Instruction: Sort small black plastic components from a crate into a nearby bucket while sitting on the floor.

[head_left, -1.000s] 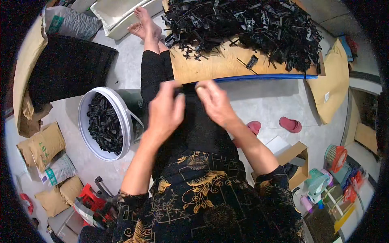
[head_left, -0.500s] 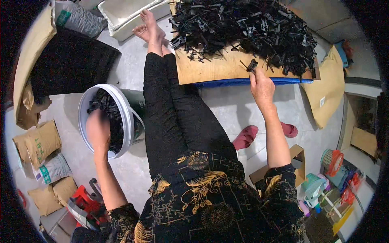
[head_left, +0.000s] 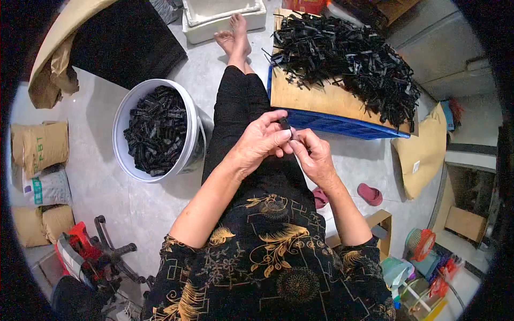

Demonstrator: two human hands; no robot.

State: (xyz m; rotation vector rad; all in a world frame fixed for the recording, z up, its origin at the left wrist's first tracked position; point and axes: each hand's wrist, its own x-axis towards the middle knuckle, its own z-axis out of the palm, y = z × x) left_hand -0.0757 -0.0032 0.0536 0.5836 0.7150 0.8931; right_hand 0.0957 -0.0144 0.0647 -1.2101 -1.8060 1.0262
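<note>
The left hand [head_left: 261, 138] pinches, thumb [head_left: 280, 138] opposite fingers [head_left: 274, 116] — the right hand [head_left: 316, 159] curls close beside it — with both bare forearms [head_left: 210, 199] angled apart below them.

Near the top, a white foam box [head_left: 199, 35] is sitting on the grey floor [head_left: 152, 211], while brown sacks [head_left: 51, 145] are lying along the left. Dark pink slippers [head_left: 369, 195] are resting near a cardboard box [head_left: 386, 223], and a tan sack [head_left: 425, 152] is standing farther right, above a red basket [head_left: 425, 244] and plastic bags [head_left: 395, 272].

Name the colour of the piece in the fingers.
The piece is black, clearest in the head view.
</note>
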